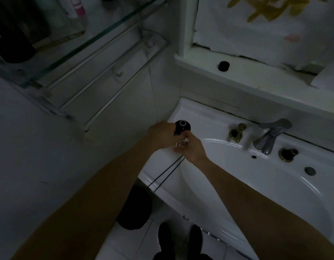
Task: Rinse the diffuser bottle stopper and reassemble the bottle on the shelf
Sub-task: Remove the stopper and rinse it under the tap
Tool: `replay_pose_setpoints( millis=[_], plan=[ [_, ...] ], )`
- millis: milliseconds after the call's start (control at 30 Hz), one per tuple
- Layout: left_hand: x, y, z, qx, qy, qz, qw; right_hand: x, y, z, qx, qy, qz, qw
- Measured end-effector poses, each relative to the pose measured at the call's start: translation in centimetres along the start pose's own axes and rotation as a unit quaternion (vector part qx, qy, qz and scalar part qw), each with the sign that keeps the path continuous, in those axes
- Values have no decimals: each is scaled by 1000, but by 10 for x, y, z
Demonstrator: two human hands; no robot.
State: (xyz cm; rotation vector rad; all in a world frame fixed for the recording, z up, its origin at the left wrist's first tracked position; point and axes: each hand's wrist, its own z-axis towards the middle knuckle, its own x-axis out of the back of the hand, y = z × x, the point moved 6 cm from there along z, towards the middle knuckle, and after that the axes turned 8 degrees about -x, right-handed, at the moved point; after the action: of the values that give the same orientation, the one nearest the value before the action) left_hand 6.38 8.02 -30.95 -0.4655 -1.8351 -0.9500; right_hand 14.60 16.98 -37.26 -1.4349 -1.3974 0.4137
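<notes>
- Left hand held the dark bottle at the sink corner.
- Right hand pinched a clear stopper and two reeds.

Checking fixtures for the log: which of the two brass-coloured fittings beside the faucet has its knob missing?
The right brass fitting, an open ring; the left one keeps its knob.

One dark diffuser bottle, held in the left hand. Two hands; the right hand meets the left just below the bottle. Two thin black reeds, trailing from under the right hand. One small black cap on the ledge, well above the hands. One tap to the right of the hands. One sink. Two dark shoes on the floor below the hands.
</notes>
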Motion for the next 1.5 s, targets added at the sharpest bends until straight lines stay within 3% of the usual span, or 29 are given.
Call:
replay_pose_setpoints(
  millis=[267,533,733,1167,1500],
  plan=[
    [2,-12,-6,6,32,-67,997,4,12,-2,-19,36,2,999],
    [-33,-36,-16,2,-18,7,1000,2,30,-2,-40,67,-4,997],
    [-75,-59,-25,13,-49,67,996,-10,47,-3,-58,42,-2,997],
    [-148,-99,-15,80,-72,84,991,-26,73,0,-70,46,13,996],
    [-166,-111,-6,94,-83,105,987,-30,82,10,-88,48,29,995]
  ],
)
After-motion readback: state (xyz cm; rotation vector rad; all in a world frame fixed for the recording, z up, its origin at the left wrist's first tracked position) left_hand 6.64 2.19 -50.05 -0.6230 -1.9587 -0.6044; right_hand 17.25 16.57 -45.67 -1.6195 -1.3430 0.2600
